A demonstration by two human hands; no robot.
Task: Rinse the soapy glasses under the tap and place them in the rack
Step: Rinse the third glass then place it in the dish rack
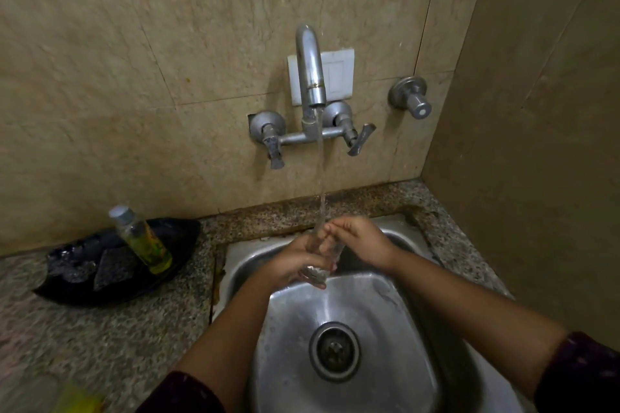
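Rinsing is on: the left hand (292,265) wraps its grip round the clear drinking glass (317,273) — the right hand (360,241) pinches its rim. Racking is left.

speckled granite counter (127,322), black tray (110,285); steel-grey sink (396,322) — beige wall (167,27)

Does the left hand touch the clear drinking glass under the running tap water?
Touching. In the head view the left hand curls its fingers round the clear drinking glass.

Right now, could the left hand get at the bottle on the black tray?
Probably not at once: the left hand grips the glass under the water. The path to the bottle on the tray looks free once it lets go.
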